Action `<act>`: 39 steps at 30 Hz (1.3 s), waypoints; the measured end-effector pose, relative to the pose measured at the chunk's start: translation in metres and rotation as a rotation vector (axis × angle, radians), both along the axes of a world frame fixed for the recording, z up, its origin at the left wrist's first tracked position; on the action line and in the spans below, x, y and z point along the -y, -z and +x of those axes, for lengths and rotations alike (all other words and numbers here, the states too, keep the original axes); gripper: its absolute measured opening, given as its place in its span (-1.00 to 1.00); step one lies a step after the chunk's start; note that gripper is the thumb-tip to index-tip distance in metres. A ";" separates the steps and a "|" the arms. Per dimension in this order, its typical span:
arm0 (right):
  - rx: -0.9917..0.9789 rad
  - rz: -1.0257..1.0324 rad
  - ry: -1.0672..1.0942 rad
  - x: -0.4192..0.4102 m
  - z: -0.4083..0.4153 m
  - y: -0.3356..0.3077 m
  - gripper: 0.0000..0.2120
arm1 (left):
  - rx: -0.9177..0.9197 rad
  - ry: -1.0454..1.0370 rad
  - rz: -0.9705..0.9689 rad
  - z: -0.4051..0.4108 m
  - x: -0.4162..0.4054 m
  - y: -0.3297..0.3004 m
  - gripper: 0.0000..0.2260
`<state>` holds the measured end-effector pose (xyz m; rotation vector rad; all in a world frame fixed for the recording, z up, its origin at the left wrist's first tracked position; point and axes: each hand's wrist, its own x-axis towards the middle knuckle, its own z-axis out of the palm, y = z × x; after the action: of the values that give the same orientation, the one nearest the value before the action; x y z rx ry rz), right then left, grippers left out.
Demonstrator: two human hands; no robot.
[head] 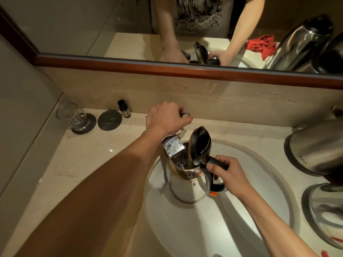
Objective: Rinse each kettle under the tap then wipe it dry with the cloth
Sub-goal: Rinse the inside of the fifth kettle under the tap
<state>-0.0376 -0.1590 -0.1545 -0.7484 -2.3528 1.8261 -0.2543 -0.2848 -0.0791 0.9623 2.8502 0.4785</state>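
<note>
Bathroom sink (269,175), kettle (187,184) under tap (171,148): right hand (227,173) wrapped round handle, left hand (165,117) curled on lever; likely heavier filling, steel slippery wet.

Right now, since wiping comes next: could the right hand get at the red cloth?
Probably not yet. The right hand grips the kettle handle, and the red cloth shows only in the mirror, somewhere on the right counter.

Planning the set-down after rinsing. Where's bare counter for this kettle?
Free: the counter left of the sink, between the coasters and the front edge; the left hand and its arm cross above it. Crowded: the right side, where two more kettles stand by the rim.
</note>
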 end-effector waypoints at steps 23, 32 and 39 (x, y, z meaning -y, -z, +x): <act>0.007 0.026 -0.026 -0.002 -0.003 -0.004 -0.43 | 0.016 -0.021 0.028 0.002 -0.002 -0.001 -0.65; 0.006 0.028 -0.018 -0.001 -0.002 -0.002 -0.41 | 0.029 -0.039 0.049 0.003 -0.001 -0.001 -0.66; 0.011 0.041 -0.021 0.000 -0.002 -0.002 -0.42 | 0.025 -0.032 0.048 0.004 -0.001 -0.001 -0.65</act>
<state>-0.0392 -0.1593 -0.1522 -0.7343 -2.4055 1.7806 -0.2508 -0.2834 -0.0781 0.9119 2.8480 0.5610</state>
